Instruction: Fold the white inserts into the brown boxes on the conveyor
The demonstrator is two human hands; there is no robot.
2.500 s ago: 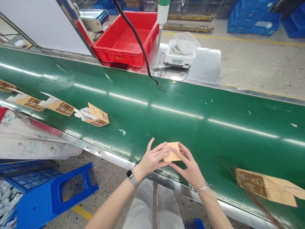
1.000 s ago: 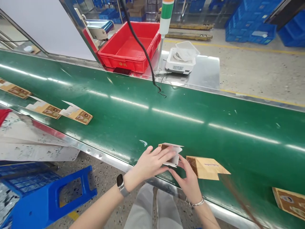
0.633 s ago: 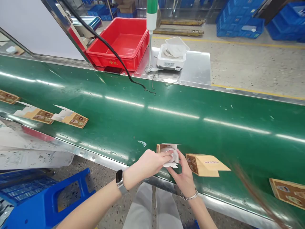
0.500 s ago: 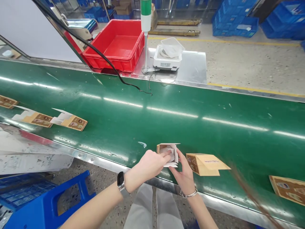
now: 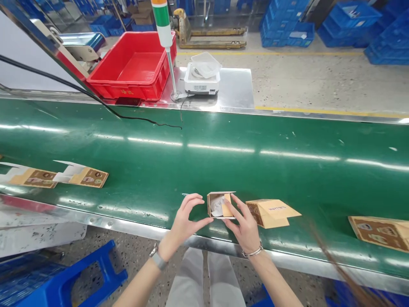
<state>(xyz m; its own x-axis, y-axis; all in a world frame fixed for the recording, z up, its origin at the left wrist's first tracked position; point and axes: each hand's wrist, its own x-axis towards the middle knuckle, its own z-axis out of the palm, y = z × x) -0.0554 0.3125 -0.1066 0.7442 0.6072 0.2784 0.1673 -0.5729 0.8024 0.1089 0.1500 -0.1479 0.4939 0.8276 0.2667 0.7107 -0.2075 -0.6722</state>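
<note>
A small open cardboard box (image 5: 211, 204) lies on the green conveyor belt in front of me, with clear and white wrapping (image 5: 217, 205) visible inside. My right hand (image 5: 244, 224) grips its right end, fingers on the tan end flap and thumb along the near side. Left of the box, my left hand (image 5: 188, 217) is open, its fingers curved and spread from the thumb. The thumb tip is close to the box's near left corner; I cannot tell if it touches. Just right of my right hand lies another box with raised flaps (image 5: 271, 211).
Two open boxes (image 5: 92, 177) lie on the belt at left, and a brown printed box (image 5: 377, 230) at far right. Beyond the belt stand a red bin (image 5: 134, 87), a signal light pole (image 5: 172, 72) and a white scale (image 5: 201, 87). A black cable (image 5: 137, 118) hangs over the belt.
My left hand has come out of the box and moved left, its fingers now spread. The right hand has shifted onto the end flap, which is now folded inward. The view has shifted slightly.
</note>
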